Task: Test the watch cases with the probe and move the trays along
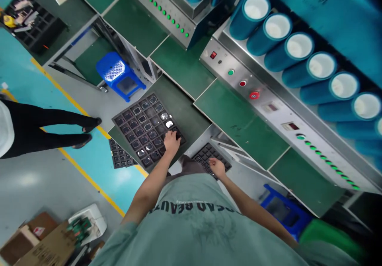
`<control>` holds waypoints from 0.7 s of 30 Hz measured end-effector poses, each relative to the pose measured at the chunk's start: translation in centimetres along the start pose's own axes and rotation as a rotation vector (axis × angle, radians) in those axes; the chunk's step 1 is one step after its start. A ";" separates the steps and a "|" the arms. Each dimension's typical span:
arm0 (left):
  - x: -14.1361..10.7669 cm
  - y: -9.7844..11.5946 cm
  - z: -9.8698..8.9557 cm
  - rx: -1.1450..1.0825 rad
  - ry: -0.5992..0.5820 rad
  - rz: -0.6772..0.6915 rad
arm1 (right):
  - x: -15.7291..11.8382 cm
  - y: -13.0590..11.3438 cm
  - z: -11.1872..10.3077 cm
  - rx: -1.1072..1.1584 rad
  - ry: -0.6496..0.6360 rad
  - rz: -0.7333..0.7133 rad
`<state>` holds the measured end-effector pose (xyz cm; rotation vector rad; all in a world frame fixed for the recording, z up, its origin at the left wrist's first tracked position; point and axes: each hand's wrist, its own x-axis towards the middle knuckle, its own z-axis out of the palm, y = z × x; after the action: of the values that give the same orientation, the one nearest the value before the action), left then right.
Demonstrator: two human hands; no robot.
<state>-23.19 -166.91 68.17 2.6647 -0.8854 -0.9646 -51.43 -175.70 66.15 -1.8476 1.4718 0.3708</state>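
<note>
A black compartment tray point(131, 124) lies on the dark green table in front, with small dark framed pieces in many of its compartments and a brightly shining one point(169, 123) near its right side. My left hand point(172, 141) reaches over the tray's lower right edge, fingers bent down into a compartment; what the fingertips hold, if anything, is hidden. Lower on the right, a second black tray point(205, 150) sits beside my legs. My right hand point(217, 166) is over its front part, fingers curled together, and anything between them is too small to name.
Steel machines with green buttons and blue cylinders point(298, 45) line green worktops point(238, 122). Blue stools point(112, 69) stand left and right. A third tray point(121, 154) is low at the left. A person's legs point(53, 116) are farther left, above cardboard boxes point(50, 246).
</note>
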 end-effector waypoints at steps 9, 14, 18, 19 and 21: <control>-1.0 0.0 3.6 -0.017 -0.068 0.105 | 2.9 -4.9 2.9 0.080 0.016 -0.112; -4.8 -3.1 3.3 -0.096 -0.057 0.114 | 4.5 -9.0 6.0 0.096 0.052 -0.174; -13.8 -10.5 3.2 -0.180 -0.016 -0.035 | 4.0 -12.6 8.6 0.067 0.102 -0.197; -16.6 -13.2 3.4 -0.205 0.004 -0.109 | 3.5 -13.2 9.2 0.053 0.122 -0.194; -22.6 -19.3 4.2 -0.259 0.052 -0.302 | 2.4 -14.1 10.1 0.027 0.171 -0.180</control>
<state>-30.53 -137.87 70.12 2.6249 -0.3241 -0.9876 -35.48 -169.41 62.80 -2.0117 1.3995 0.1078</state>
